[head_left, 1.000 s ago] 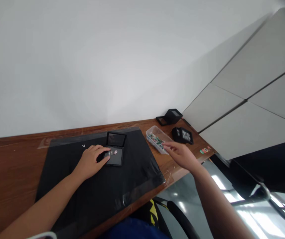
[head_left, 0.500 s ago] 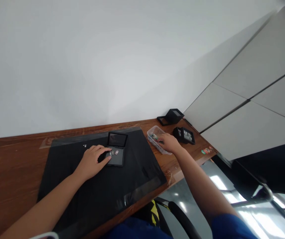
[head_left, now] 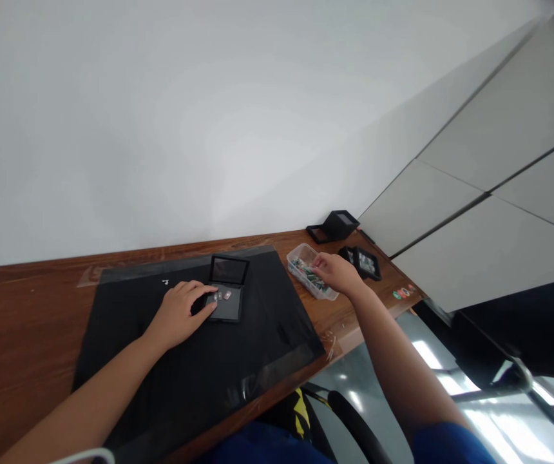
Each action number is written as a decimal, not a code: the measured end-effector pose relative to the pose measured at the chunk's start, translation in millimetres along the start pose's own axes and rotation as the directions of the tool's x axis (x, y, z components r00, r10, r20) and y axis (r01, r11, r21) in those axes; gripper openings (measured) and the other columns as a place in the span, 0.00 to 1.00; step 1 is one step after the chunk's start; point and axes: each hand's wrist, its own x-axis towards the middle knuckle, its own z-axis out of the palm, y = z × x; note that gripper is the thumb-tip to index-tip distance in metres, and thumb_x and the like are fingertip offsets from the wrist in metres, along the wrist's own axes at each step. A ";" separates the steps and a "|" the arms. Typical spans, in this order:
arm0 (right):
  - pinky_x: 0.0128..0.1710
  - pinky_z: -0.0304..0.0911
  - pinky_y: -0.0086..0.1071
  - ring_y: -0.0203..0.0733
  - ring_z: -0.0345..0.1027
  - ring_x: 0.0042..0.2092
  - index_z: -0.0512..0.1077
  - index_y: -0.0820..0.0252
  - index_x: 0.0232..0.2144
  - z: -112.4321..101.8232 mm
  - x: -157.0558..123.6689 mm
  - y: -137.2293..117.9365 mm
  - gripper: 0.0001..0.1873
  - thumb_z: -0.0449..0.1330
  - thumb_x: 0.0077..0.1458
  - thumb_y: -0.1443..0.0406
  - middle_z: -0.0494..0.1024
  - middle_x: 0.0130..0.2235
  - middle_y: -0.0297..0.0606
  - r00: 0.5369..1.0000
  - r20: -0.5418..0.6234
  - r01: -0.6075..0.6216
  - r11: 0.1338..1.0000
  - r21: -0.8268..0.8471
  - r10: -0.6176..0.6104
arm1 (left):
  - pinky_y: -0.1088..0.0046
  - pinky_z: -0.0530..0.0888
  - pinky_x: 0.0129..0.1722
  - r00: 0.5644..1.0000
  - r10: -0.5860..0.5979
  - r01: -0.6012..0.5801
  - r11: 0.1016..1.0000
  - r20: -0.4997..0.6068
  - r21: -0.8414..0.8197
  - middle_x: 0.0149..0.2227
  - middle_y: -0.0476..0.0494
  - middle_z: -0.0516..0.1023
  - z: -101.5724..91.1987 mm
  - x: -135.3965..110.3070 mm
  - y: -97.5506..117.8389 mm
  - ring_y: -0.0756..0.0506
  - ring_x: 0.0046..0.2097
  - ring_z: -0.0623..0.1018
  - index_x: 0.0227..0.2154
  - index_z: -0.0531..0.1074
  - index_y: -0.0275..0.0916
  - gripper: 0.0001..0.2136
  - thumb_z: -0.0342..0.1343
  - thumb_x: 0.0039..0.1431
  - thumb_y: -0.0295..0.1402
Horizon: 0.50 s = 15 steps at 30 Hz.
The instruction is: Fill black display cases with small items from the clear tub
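My left hand (head_left: 179, 314) rests on the black mat (head_left: 190, 361), its curled fingers touching the left edge of a small open black case (head_left: 226, 303). A few small pale pieces lie in that case by my fingertips. My right hand (head_left: 337, 271) is over a clear plastic tub (head_left: 310, 270) of small green and red parts, with its fingers bent down into the tub. What those fingers hold, if anything, is too small to make out.
The mat lies on a wooden desk (head_left: 20, 322) against a white wall. Behind the tub stand an open black box (head_left: 335, 225) and a black tray (head_left: 364, 262) of small parts. Some small coloured pieces (head_left: 401, 293) lie near the desk's right corner. A chair (head_left: 349, 425) is below.
My right hand moved from above the desk's front edge back to the clear tub and now dips its fingers into it. My left hand stayed at the case.
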 end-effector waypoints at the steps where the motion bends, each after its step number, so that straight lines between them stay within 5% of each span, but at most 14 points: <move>1: 0.39 0.60 0.30 0.44 0.75 0.45 0.77 0.57 0.42 -1.6 -0.6 0.7 0.08 0.63 0.62 0.61 0.83 0.43 0.41 1.000 -0.005 -0.008 1.000 0.014 0.008 | 0.53 0.70 0.54 1.000 0.000 0.000 1.000 0.001 0.001 0.49 0.44 0.80 0.1 -0.1 -0.2 0.37 0.51 0.76 0.52 0.79 0.49 0.17 0.55 0.68 0.48; 15: 0.38 0.63 0.30 0.42 0.77 0.39 0.79 0.59 0.37 -19.9 -0.5 -0.6 0.08 0.63 0.61 0.61 0.85 0.38 0.40 0.994 0.069 0.080 0.989 0.124 -0.089 | 0.53 0.71 0.53 1.000 -0.005 0.005 1.000 0.008 0.003 0.50 0.43 0.81 -0.9 0.3 0.1 0.37 0.50 0.76 0.53 0.79 0.48 0.18 0.54 0.68 0.49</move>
